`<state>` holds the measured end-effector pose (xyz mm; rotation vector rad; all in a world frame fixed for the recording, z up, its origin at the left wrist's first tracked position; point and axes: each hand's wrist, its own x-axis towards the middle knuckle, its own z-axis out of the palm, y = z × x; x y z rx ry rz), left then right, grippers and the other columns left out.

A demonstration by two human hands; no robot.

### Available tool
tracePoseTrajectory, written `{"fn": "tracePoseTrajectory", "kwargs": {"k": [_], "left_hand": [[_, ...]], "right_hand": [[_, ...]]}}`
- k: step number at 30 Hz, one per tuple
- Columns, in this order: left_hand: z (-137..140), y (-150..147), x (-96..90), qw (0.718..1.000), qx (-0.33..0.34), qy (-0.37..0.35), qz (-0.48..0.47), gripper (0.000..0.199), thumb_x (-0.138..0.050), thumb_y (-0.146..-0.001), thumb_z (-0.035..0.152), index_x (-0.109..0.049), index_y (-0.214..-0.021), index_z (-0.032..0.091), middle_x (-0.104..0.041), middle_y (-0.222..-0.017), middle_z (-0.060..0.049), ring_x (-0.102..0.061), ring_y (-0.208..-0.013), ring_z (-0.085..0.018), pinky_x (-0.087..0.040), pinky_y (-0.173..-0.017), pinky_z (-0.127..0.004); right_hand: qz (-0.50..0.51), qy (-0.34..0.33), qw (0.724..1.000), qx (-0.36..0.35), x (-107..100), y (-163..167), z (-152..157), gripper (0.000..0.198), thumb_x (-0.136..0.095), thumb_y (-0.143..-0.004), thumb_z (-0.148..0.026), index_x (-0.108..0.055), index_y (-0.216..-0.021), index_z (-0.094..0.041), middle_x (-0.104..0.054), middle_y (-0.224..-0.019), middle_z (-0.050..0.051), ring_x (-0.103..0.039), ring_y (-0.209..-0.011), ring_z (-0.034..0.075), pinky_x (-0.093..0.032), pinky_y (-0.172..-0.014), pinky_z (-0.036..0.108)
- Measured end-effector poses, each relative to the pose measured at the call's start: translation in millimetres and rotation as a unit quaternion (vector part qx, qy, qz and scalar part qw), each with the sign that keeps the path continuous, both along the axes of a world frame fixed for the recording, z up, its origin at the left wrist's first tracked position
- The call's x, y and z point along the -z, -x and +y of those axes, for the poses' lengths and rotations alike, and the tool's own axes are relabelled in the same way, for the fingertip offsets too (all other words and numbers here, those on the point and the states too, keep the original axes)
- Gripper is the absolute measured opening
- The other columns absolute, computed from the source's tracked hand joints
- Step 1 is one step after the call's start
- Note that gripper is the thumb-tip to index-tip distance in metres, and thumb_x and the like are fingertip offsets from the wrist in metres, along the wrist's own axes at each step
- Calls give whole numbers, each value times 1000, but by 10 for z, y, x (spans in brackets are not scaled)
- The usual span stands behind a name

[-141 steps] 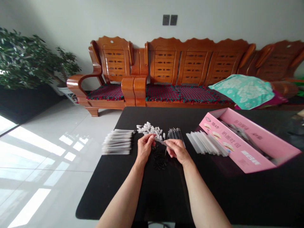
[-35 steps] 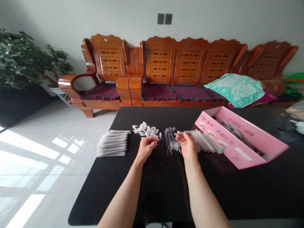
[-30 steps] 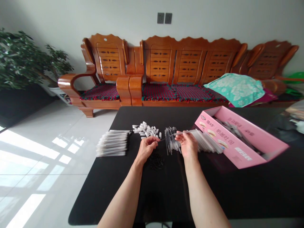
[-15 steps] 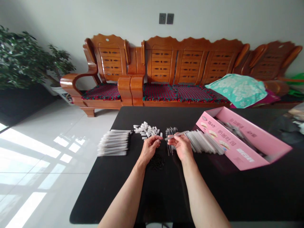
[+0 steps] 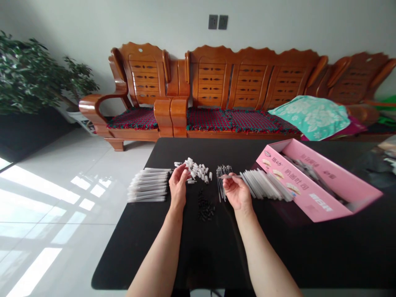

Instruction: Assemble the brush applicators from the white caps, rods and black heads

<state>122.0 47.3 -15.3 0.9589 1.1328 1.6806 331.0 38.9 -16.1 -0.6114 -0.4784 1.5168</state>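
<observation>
My right hand (image 5: 237, 189) pinches a slim translucent pen barrel (image 5: 230, 176) between thumb and fingers, roughly level above the refills. My left hand (image 5: 178, 181) is at the near left edge of a heap of white pen caps (image 5: 199, 171), thumb and index finger apart; whether it touches a cap is hard to see. Under and left of my right hand lie thin pen refills (image 5: 220, 192). To its right is a row of frosted pen barrels (image 5: 262, 185). Small black plugs (image 5: 206, 208) are scattered between my forearms. A stack of pens with dark ends (image 5: 148, 185) lies left of my left hand.
A pink open box (image 5: 315, 185) with grey pieces inside stands at the right of the black table (image 5: 210, 255). Behind it are a wooden sofa (image 5: 244, 82) and a turquoise cloth (image 5: 312, 117). A potted plant (image 5: 40, 78) is at the far left.
My left hand has let go of the pen barrel's end and moved left to the white caps. The right hand keeps the barrel, slightly lower and more level.
</observation>
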Motion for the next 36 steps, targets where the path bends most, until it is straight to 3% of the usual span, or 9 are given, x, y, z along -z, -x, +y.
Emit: {"fn": "tracePoseTrajectory", "kwargs": {"k": [4, 9, 13, 17, 22, 25, 29, 32, 36], "left_hand": [[-35, 54, 18, 977, 18, 48, 207, 30, -68, -78, 42, -73, -93, 17, -68, -77, -4, -58, -65, -15, -44, -62, -23], [-175, -166, -53, 878, 49, 35, 475, 12, -69, -76, 32, -72, -72, 21, -66, -75, -3, -57, -66, -17, -39, -65, -26], [-235, -289, -56, 816, 42, 58, 574, 12, -67, -77, 34, -66, -76, 22, -63, -80, -4, -58, -71, -20, -37, -64, -28], [-237, -333, -26, 793, 44, 78, 603, 3, -64, -77, 25, -63, -77, 22, -63, -83, -5, -59, -76, -21, -37, -66, -28], [-226, -326, -42, 824, 27, 65, 563, 6, -63, -78, 24, -63, -74, 21, -65, -82, -5, -61, -79, -21, -39, -69, -28], [-199, -289, -58, 895, 31, 45, 442, 12, -64, -81, 31, -67, -76, 21, -67, -74, -4, -62, -71, -19, -41, -68, -28], [-150, -278, -35, 981, 109, 61, 148, 25, -70, -76, 43, -67, -81, 18, -67, -68, -2, -62, -59, -15, -44, -55, -24], [-140, -302, -18, 983, 166, 79, 3, 34, -77, -70, 44, -67, -83, 14, -70, -73, -5, -63, -60, -14, -48, -53, -22], [-161, -315, -19, 974, 204, 85, -57, 37, -82, -68, 39, -71, -88, 11, -71, -75, -5, -65, -63, -12, -53, -61, -24]], "right_hand": [[16, 4, 1000, -2, 6, -5, -8, 8, -67, -75, -15, -71, -82, -16, -77, -72, 5, -74, -64, 15, -62, -61, 21], [7, -13, 1000, -12, 15, 67, -31, 11, -67, -74, -16, -71, -84, -16, -78, -75, 6, -75, -64, 16, -62, -60, 23], [1, -20, 1000, -15, 29, 65, -20, 11, -67, -75, -16, -70, -85, -16, -78, -76, 6, -75, -65, 16, -63, -61, 25], [0, -17, 1000, -10, 50, 60, -11, 10, -68, -75, -16, -70, -85, -16, -78, -76, 6, -75, -66, 17, -63, -62, 25], [0, -15, 1000, -8, 73, 58, -4, 10, -68, -75, -16, -70, -85, -17, -78, -76, 6, -75, -66, 16, -63, -62, 25], [-9, -15, 1000, -6, 79, 59, -1, 10, -69, -74, -16, -70, -85, -17, -79, -76, 5, -75, -66, 16, -62, -62, 25], [-27, -19, 999, -2, 66, 84, -5, 11, -72, -73, -16, -69, -84, -16, -78, -75, 6, -75, -66, 17, -62, -61, 24], [-48, -26, 999, -3, 34, 115, -17, 13, -74, -71, -17, -68, -83, -16, -78, -76, 8, -75, -65, 19, -63, -60, 26], [-74, -28, 997, 2, -10, 149, -32, 16, -77, -69, -17, -66, -80, -16, -78, -73, 8, -75, -63, 20, -63, -58, 28]]}}
